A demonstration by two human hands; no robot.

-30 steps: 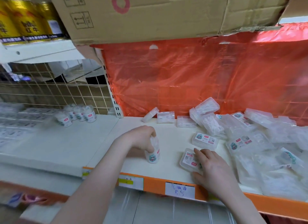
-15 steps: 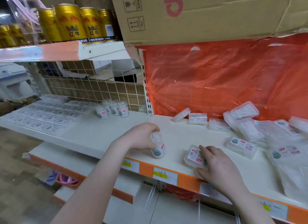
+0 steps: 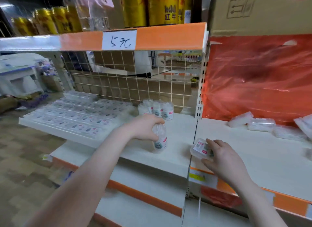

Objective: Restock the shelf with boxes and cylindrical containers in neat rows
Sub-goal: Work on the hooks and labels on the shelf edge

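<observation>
My left hand (image 3: 145,127) grips the top of a clear cylindrical container (image 3: 160,139) with a label, holding it upright just above the white shelf (image 3: 172,159). My right hand (image 3: 222,161) holds a small clear plastic box (image 3: 200,148) with a red and white label near the shelf's front edge. A group of several similar cylindrical containers (image 3: 157,107) stands at the back of the left shelf section by the wire grid. Flat clear boxes (image 3: 74,112) lie in neat rows on the left.
Loose clear boxes (image 3: 260,124) lie at the back right in front of an orange plastic sheet (image 3: 256,78). Gold cans (image 3: 162,7) stand on the shelf above, with a cardboard carton (image 3: 260,12) beside them. An upright post (image 3: 200,98) divides the shelf sections.
The view has swung left. My left hand has carried the cylindrical container leftward across the post onto the left shelf section. My right hand still holds the small box near the front edge.
</observation>
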